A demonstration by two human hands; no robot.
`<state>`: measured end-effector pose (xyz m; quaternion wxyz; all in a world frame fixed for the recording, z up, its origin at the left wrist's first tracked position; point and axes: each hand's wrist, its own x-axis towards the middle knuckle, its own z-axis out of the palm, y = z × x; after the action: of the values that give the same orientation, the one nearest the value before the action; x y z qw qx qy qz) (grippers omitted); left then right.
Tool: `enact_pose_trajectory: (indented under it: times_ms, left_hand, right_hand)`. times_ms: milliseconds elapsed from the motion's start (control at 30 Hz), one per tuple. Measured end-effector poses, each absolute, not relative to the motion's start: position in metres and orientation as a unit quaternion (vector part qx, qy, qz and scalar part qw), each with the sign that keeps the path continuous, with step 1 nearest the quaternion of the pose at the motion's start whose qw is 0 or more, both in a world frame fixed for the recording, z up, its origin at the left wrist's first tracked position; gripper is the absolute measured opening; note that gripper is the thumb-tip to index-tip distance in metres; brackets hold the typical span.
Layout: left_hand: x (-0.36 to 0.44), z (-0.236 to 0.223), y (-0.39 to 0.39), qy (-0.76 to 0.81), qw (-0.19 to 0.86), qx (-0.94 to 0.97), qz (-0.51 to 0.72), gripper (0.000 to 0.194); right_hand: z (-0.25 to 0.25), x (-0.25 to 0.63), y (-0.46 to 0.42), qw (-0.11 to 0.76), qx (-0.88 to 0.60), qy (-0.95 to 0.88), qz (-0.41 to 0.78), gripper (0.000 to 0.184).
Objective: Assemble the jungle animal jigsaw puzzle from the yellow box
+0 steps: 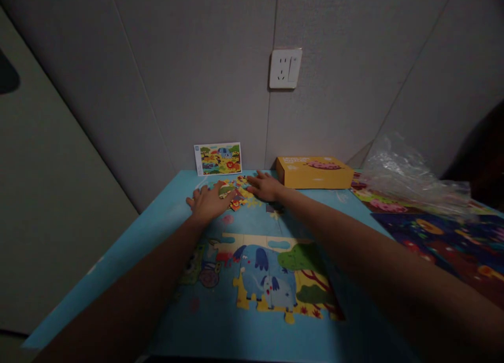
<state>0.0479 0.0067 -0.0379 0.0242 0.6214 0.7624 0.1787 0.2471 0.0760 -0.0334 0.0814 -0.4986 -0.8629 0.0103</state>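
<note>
Left hand (210, 201): grip wide, palm down. Right hand (264, 186): grip wide. Loose jigsaw pieces (236, 202): between hands, near picture card (220, 159). Elephant section (255, 271): part-joined, nearer onlooked person, on bench (236, 336). Stage, apparently: sorting pieces; next move calls for fingertip pinch.

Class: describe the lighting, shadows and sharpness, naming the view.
Head view: dim overall, with shadow across the near part of the pale-blue tabletop; head view: bare left hand and right hand slightly soft; head view: pale glints on crumpled clear plastic.
</note>
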Motion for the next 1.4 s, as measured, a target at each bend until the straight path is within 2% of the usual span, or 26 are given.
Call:
enact_pose_trajectory:
  times_ms: [200, 333, 433, 533, 667, 833, 900, 1033, 1133, 1233, 1400]
  left_hand:
    - [0.051, -0.039, 0.006, 0.705, 0.02, 0.694, 0.146, 0.073]
    - [0.057, -0.041, 0.004, 0.627, 0.033, 0.763, 0.157, 0.069]
    - [0.059, -0.042, 0.003, 0.59, 0.039, 0.788, 0.171, 0.067]
    - [0.06, -0.042, 0.001, 0.586, 0.038, 0.787, 0.19, 0.063]
    - [0.064, -0.039, -0.004, 0.578, 0.015, 0.795, 0.183, 0.064]
    - [0.067, -0.035, -0.011, 0.534, -0.003, 0.824, 0.192, 0.066]
    - [0.07, -0.031, -0.014, 0.508, 0.007, 0.833, 0.22, 0.07]
    - [0.078, -0.024, -0.023, 0.432, 0.048, 0.853, 0.288, 0.075]
    - [0.084, -0.022, -0.027, 0.394, 0.082, 0.847, 0.348, 0.058]
    - [0.086, -0.022, -0.028, 0.389, 0.105, 0.828, 0.39, 0.043]
    - [0.083, -0.022, -0.025, 0.422, 0.102, 0.779, 0.453, 0.042]
  right_hand:
    - [-0.05, 0.256, 0.061, 0.102, -0.465, -0.879, -0.001, 0.044]
    - [-0.054, 0.281, 0.023, 0.181, -0.408, -0.895, 0.0, 0.042]
    - [-0.048, 0.293, 0.002, 0.213, -0.454, -0.865, 0.016, 0.056]
    - [-0.038, 0.298, -0.006, 0.185, -0.506, -0.843, 0.005, 0.072]
    - [-0.031, 0.301, -0.004, 0.182, -0.524, -0.832, 0.014, 0.066]
    - [-0.032, 0.304, 0.001, 0.295, -0.477, -0.827, 0.052, 0.063]
    - [-0.031, 0.304, 0.001, 0.356, -0.45, -0.813, 0.1, 0.053]
    - [-0.029, 0.298, -0.001, 0.481, -0.414, -0.694, 0.34, 0.033]
    - [-0.026, 0.292, -0.009, 0.488, -0.398, -0.634, 0.449, 0.029]
    - [-0.023, 0.29, -0.016, 0.468, -0.407, -0.663, 0.42, 0.037]
    - [-0.016, 0.306, -0.009, 0.493, -0.501, -0.672, 0.232, 0.041]
